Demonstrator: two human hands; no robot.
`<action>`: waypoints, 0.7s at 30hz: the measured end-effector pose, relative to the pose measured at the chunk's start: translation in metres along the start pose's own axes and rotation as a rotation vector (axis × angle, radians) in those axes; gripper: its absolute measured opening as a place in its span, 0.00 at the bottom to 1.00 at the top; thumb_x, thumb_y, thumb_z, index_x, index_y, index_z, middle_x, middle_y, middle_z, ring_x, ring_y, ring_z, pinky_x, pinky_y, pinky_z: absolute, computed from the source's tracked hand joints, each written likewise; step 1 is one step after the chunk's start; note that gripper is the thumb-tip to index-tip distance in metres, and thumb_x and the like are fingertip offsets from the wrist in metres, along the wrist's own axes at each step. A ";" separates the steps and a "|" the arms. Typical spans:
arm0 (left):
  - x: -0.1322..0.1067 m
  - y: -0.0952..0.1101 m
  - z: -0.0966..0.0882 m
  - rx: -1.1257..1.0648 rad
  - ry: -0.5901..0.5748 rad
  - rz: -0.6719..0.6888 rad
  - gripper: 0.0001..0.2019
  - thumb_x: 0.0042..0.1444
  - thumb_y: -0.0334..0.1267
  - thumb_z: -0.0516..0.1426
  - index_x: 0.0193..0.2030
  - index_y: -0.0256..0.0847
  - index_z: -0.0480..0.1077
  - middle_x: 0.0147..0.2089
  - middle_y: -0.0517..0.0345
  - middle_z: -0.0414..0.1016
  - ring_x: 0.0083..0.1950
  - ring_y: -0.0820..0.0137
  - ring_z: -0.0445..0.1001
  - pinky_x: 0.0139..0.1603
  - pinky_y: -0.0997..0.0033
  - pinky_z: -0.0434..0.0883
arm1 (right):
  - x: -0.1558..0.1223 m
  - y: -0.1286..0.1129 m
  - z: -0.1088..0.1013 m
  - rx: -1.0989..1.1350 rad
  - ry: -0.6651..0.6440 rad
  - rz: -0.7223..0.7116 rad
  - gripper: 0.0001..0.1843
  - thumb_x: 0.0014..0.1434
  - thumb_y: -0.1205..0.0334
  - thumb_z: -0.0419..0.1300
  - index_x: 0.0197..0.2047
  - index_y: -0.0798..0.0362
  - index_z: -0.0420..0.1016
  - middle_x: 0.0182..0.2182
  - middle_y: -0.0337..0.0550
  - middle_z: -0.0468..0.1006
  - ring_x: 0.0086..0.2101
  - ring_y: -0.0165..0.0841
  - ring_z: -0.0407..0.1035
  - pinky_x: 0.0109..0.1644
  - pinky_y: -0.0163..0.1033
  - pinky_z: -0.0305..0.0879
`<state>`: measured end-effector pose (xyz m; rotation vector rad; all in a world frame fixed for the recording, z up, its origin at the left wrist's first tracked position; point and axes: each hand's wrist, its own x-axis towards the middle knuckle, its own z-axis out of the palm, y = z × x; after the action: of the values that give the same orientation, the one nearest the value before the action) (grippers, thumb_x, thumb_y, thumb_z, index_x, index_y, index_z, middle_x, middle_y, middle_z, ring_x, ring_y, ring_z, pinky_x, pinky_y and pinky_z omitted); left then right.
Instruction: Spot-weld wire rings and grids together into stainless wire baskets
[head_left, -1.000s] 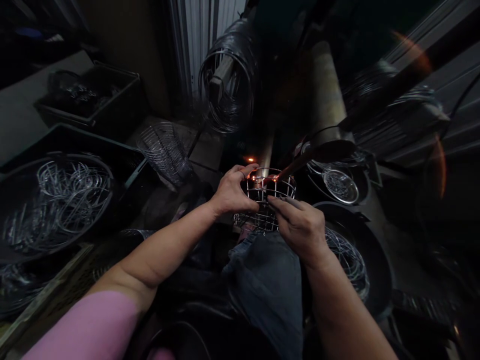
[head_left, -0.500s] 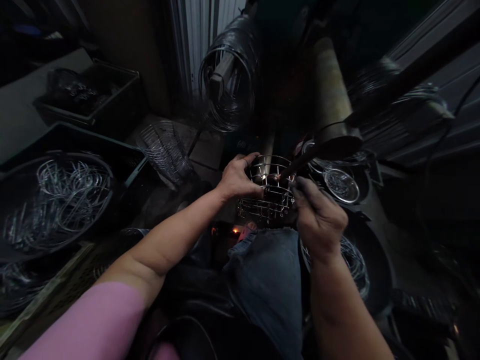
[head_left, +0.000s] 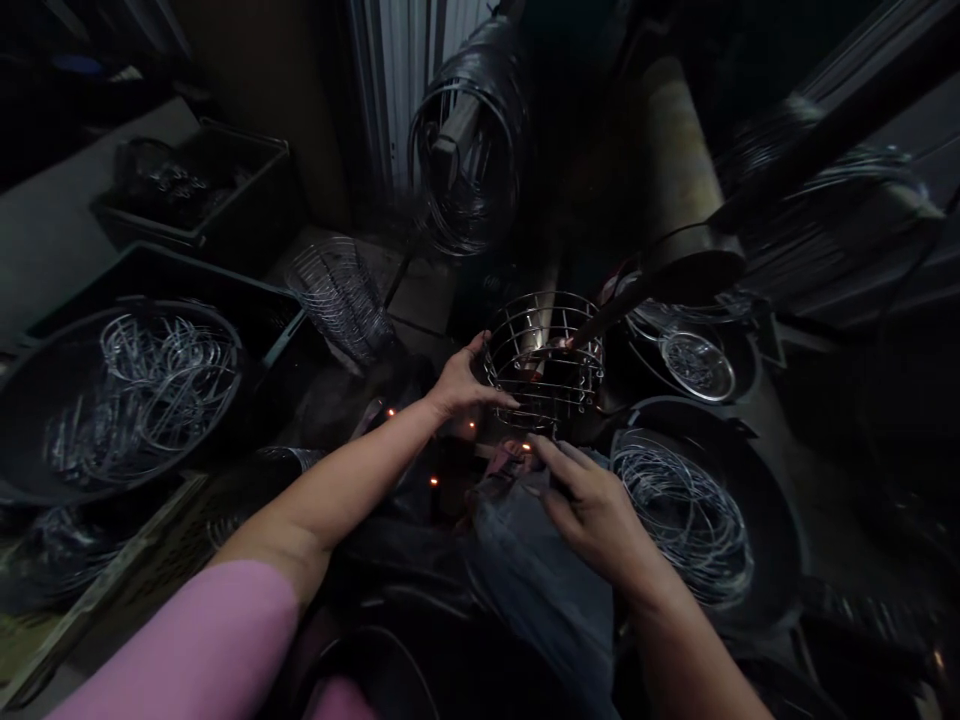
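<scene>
Right hand (head_left: 596,500) is loose and empty over my jeans (head_left: 551,590), wire rings (head_left: 686,525) off to the right. Left hand (head_left: 465,385) grips the wire basket (head_left: 544,385) by its left side, just beyond. Big wire coil (head_left: 476,205) farther back.

Left arm (head_left: 322,490) extends from eight o'clock, left grip (head_left: 461,385) spread; right grip (head_left: 592,495), loosely bent, points toward eleven.

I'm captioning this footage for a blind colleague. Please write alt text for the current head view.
A person's left hand holds a round wire basket, with the right hand near its lower edge. Small orange sparks glow below in the dim workshop, and dark tubs of wire pieces stand on either side.
</scene>
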<state>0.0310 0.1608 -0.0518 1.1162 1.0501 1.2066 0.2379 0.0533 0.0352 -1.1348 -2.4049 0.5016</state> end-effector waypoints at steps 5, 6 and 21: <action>-0.030 0.040 -0.017 0.392 0.020 0.104 0.62 0.18 0.38 0.74 0.67 0.34 0.57 0.61 0.43 0.66 0.61 0.52 0.66 0.65 0.55 0.62 | 0.000 -0.038 -0.015 0.089 0.038 -0.118 0.14 0.64 0.61 0.59 0.50 0.57 0.77 0.36 0.49 0.80 0.33 0.34 0.76 0.37 0.34 0.72; -0.042 0.051 -0.019 0.523 -0.012 0.134 0.61 0.20 0.38 0.73 0.68 0.36 0.56 0.61 0.44 0.66 0.61 0.52 0.66 0.64 0.55 0.62 | 0.001 -0.044 -0.018 0.147 0.026 -0.116 0.13 0.63 0.60 0.61 0.48 0.57 0.78 0.33 0.46 0.79 0.30 0.32 0.75 0.34 0.33 0.71; -0.102 0.091 0.005 1.170 -0.122 0.288 0.41 0.40 0.50 0.62 0.64 0.45 0.62 0.63 0.47 0.67 0.60 0.51 0.63 0.55 0.47 0.54 | 0.027 -0.040 -0.011 -0.201 -0.272 0.146 0.19 0.57 0.68 0.60 0.53 0.53 0.78 0.44 0.48 0.80 0.41 0.42 0.75 0.44 0.41 0.70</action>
<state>0.0139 0.0609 0.0403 2.2542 1.5797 0.6432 0.2030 0.0517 0.0706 -1.4170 -2.6662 0.4969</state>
